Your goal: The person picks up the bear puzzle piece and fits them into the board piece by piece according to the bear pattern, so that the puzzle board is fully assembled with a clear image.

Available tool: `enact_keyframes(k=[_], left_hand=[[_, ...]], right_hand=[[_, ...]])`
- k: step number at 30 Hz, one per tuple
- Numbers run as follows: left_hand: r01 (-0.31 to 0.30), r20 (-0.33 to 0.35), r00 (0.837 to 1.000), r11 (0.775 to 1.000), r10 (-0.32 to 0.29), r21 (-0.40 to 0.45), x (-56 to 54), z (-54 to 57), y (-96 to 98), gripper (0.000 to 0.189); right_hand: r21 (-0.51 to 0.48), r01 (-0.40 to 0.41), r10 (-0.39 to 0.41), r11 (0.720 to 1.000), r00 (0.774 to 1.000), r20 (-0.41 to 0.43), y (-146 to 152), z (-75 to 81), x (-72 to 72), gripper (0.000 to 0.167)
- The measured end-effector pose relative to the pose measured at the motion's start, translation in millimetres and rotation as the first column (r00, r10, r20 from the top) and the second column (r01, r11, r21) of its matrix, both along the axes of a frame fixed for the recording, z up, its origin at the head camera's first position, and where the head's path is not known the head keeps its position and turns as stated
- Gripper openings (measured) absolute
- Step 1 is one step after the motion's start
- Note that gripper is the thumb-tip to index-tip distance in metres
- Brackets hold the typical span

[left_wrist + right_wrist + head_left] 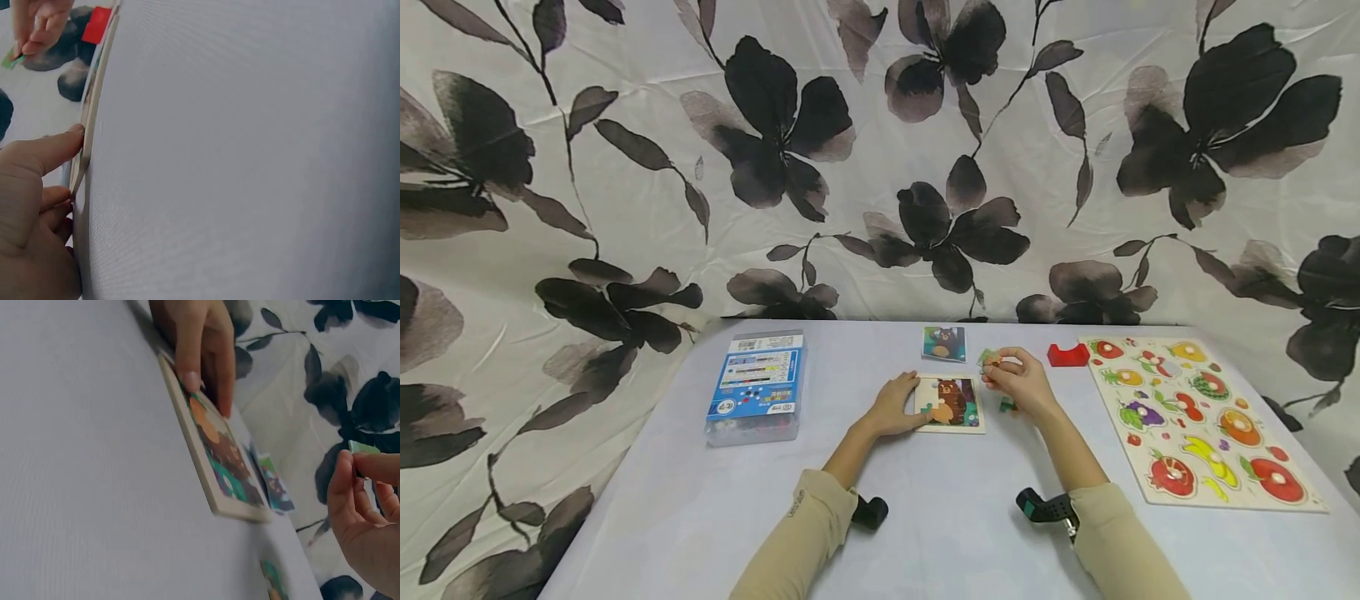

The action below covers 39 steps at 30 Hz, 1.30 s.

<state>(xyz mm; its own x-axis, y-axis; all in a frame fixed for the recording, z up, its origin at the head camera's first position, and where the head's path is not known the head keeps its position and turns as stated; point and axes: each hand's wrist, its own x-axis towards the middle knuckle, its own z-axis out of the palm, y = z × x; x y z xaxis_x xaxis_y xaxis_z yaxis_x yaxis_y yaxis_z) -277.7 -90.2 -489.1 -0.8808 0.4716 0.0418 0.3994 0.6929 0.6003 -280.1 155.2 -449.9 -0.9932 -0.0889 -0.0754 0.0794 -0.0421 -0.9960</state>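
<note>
A small wooden jigsaw puzzle board [958, 429] with a brown bear picture lies in the middle of the table. My left hand [892, 407] holds it at its left side, thumb on the near part and fingers toward the far edge. To the right of the board, my right hand [1026, 383] pinches a small green puzzle piece [362, 448] between thumb and fingertips, raised above the table. Another greenish puzzle piece [1007, 404] lies beside the board, partly behind the right hand in the head view. A bear picture card [944, 342] lies just behind the board.
On the left lies a clear plastic case [752, 429] with a blue label. A red block-like piece [1067, 356] sits at the back right, next to a large fruit puzzle board [1157, 450]. The flowered cloth [850, 250] hangs behind the table.
</note>
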Motion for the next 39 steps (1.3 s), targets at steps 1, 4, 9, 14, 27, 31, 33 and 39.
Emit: enact_keyframes(k=[1,4,9,14,27,31,33,39], left_hand=[[0.001,0.000,1.000,1.000,-0.001,-0.001,0.1,0.3,0.1,0.072],[0.005,-0.002,1.000,1.000,-0.005,-0.001,0.6,1.5,-0.1,0.073],[-0.002,0.018,1.000,1.000,0.002,-0.020,1.0,2.0,-0.8,0.077],[-0.010,0.041,0.999,1.000,0.011,-0.028,0.9,2.1,-0.9,0.079],[-0.038,0.056,0.998,0.999,0.036,0.031,-2.2,-1.0,-0.8,0.084],[-0.028,0.046,0.999,0.999,0.026,0.043,-2.7,-1.3,-1.4,0.085],[-0.025,0.046,0.999,0.999,0.023,0.048,-2.9,-1.0,-1.7,0.086],[-0.013,0.044,0.999,0.997,0.010,0.070,-2.4,-1.2,-2.4,0.085]], right_hand=[[-0.010,0.011,-0.011,1.000,1.000,-0.006,-4,-0.3,-2.3,0.030],[-0.044,0.017,-0.019,0.999,0.999,-0.041,-12,-1.9,-7.5,0.033],[-0.087,-0.041,0.034,0.995,0.996,-0.082,-22,-3.6,-13.4,0.040],[-0.015,-0.051,0.049,0.999,0.992,-0.115,-28,-4.3,-17.9,0.041],[0.123,-0.100,0.114,0.987,0.987,-0.112,-51,-7.0,-25.1,0.039],[0.235,-0.035,0.073,0.971,0.985,-0.154,-57,-15.9,-30.5,0.028],[0.341,-0.019,0.090,0.940,0.977,-0.195,-60,-18.3,-31.5,0.025],[0.559,-0.028,0.211,0.829,0.940,-0.266,-69,-24.6,-32.8,0.015]])
